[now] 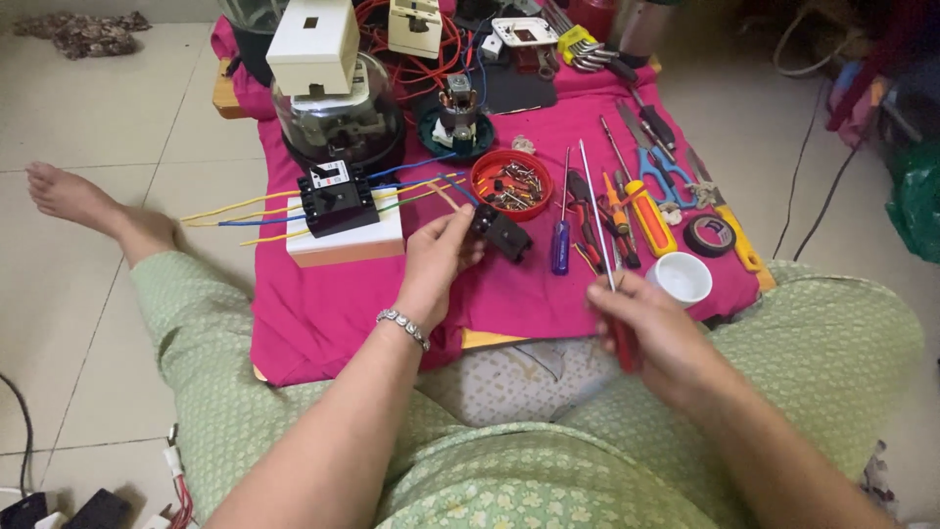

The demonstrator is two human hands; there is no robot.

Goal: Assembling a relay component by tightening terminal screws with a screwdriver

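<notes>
While left hand [438, 257] pinches small black electrical part [499, 232] steady over pink cloth [323, 313], right hand [651, 328] grips long red-handled screwdriver [605, 257], shaft angled up, ready; red screw dish [510, 183] near.

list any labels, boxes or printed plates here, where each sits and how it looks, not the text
White label with red and black marks: on top of the black breaker, left of centre on the pink cloth.
Cream box: squarish, small dark square on top, resting on the clear domed meter at top left.
White plate with a red-edged window: rectangular, top centre among the red wires.
Text on all is too small to read.
</notes>
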